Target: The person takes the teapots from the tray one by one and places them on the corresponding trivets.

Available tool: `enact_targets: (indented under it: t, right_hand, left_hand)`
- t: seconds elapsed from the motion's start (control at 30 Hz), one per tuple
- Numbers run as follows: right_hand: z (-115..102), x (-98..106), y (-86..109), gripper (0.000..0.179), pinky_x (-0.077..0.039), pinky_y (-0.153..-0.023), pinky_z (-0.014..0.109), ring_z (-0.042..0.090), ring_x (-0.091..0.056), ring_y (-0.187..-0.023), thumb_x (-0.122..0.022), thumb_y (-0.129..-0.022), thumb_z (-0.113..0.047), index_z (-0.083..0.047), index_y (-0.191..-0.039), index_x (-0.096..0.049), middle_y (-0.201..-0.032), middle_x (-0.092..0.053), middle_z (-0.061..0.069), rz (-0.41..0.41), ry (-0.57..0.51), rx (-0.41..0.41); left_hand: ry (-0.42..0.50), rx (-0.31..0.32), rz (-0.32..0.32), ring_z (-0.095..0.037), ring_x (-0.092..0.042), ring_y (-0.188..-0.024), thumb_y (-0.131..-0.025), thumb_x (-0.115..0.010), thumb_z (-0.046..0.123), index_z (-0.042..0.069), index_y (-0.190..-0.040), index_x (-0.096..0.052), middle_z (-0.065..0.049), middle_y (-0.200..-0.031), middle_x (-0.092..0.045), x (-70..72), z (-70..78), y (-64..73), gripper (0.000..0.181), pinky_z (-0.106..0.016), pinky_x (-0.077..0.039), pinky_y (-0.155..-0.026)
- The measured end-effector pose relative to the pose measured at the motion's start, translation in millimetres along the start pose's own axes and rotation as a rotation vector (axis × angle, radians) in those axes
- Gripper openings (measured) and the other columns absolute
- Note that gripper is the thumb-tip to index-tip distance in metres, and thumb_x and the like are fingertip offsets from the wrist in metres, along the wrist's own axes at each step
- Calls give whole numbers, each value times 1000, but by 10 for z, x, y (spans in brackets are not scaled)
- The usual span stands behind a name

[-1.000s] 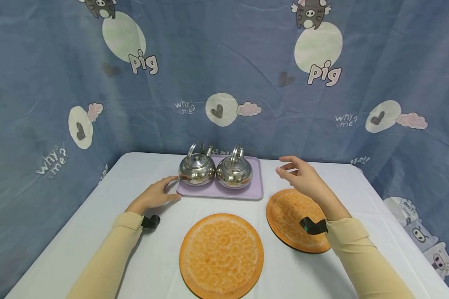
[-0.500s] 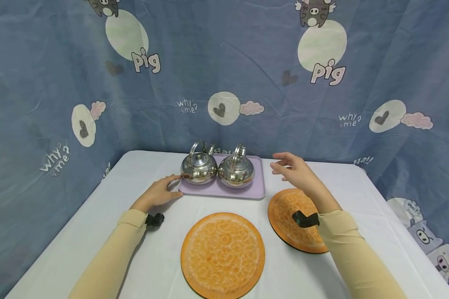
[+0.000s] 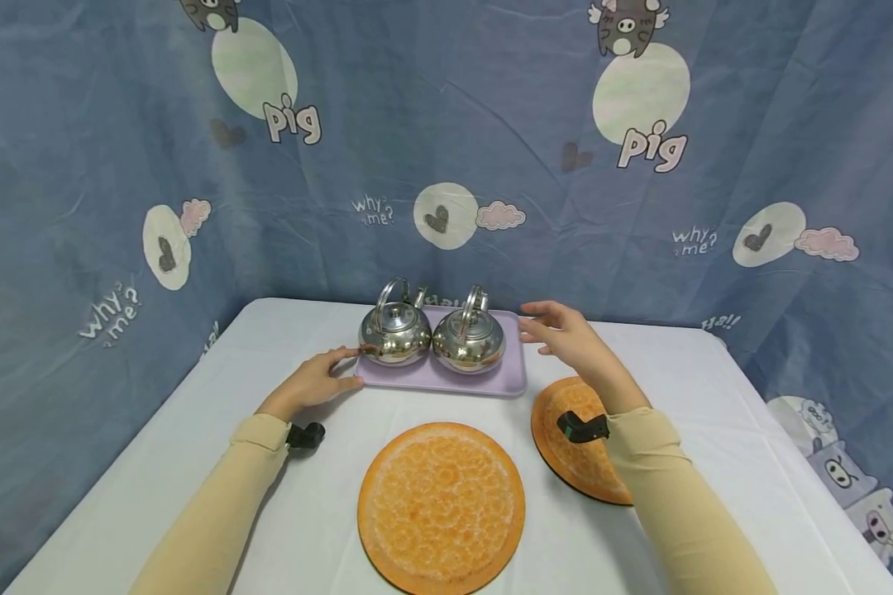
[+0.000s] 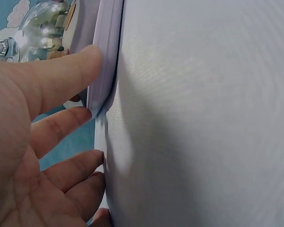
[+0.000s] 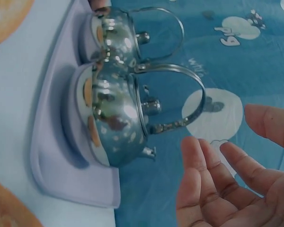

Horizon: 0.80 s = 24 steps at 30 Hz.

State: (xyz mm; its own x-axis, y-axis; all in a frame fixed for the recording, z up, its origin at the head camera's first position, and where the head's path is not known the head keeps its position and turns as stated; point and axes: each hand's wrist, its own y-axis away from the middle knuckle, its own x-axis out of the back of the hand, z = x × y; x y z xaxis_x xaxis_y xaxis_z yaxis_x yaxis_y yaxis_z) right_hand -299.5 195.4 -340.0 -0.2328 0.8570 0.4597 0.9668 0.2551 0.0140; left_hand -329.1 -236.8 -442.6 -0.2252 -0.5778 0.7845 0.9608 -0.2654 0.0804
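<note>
Closer to the tray (image 3: 515, 364) than a second ago, the right hand (image 3: 565, 335) has shifted leftward to its right edge. Lilac, shallow and rimmed, the tray lies at the far side of the table, bearing two shiny steel kettles (image 3: 395, 337) side by side, looped handles raised. White cloth (image 3: 308, 529) covers the table; two round orange mats (image 3: 441, 508) lie nearer, one partly under the right arm. Behind hangs a blue pig-print curtain (image 3: 372, 124). Both sleeved arms reach forward: the left hand (image 3: 308, 386) rests its thumb on the tray's rim, fingers spread; the right's fingers are loosely parted, gripping nothing.
</note>
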Motion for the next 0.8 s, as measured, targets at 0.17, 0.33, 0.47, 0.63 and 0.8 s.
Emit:
enact_targets:
  t: [0.17,0.33,0.47,0.63,0.8]
  right_hand:
    - [-3,-72,-69,57,-48,-119,58,41,-60,-142,-54,-114,-33,-5,-162,-42,-157,-56,25,-29,-86,6]
    - [-32,-158,-152,59,-46,-122,59,40,-59,-143,-56,-113,-34,-5,-163,-42,-157,-55,26,-42,-152,9]
    - [-72,-235,-218,56,-44,-124,58,40,-58,-145,-56,-114,-30,-5,-162,-42,-158,-53,27,-44,-220,0]
    - [-110,-315,-299,55,-40,-128,57,42,-55,-147,-56,-113,-26,-2,-162,-42,-157,-52,27,-49,-301,-18]
    - [-122,-356,-385,55,-42,-127,53,39,-57,-145,-56,-114,-26,-3,-162,-43,-156,-55,27,-28,-317,-36]
  left_hand:
    - [16,4,6,-58,-31,-156,-104,-70,37,3,-162,-44,-35,-171,-27,-6,11,1,72,-71,-30,-127]
    - [47,15,13,-57,-33,-156,-104,-70,34,3,-162,-44,-35,-172,-27,-1,30,14,71,-69,-30,-128]
    - [56,28,15,-57,-33,-156,-104,-71,33,4,-163,-44,-34,-172,-29,4,31,28,71,-69,-31,-127]
    - [76,42,22,-57,-31,-157,-104,-71,34,5,-163,-45,-32,-173,-26,1,26,34,71,-70,-29,-128]
    - [101,47,30,-56,-30,-158,-104,-71,33,6,-162,-46,-31,-174,-25,-15,19,20,69,-69,-25,-130]
